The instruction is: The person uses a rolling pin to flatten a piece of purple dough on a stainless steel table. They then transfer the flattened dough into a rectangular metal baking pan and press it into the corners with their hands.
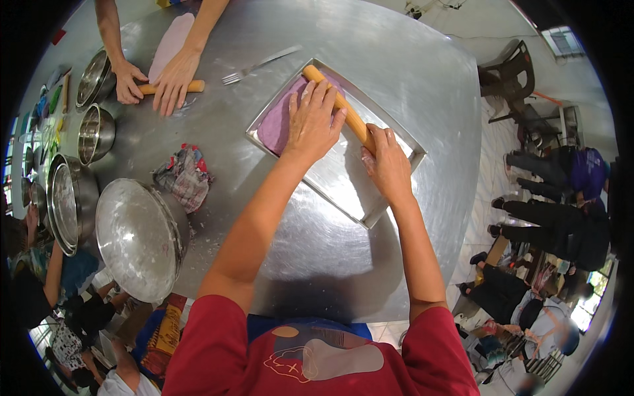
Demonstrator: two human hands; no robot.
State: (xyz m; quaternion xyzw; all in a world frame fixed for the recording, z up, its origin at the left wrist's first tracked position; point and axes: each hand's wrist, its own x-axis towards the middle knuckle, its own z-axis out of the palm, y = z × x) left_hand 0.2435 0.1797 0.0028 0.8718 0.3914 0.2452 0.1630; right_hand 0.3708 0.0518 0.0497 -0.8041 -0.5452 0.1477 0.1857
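Note:
A shallow rectangular metal baking tray lies at a slant on the steel table before me. Purple dough covers its far left end, while bare metal shows over the nearer part. Across the tray, partly over the dough, runs a wooden rolling pin. My left hand rests on the pin's upper part above the dough, palm down with fingers over the wood. My right hand grips the pin's lower end near the tray's right wall. The dough beneath the left hand and pin is hidden.
A fork lies beyond the tray. At upper left, a co-worker's hands press another rolling pin by a pale pink dough sheet. A crumpled cloth, a large floury metal bowl and several other bowls line the left side.

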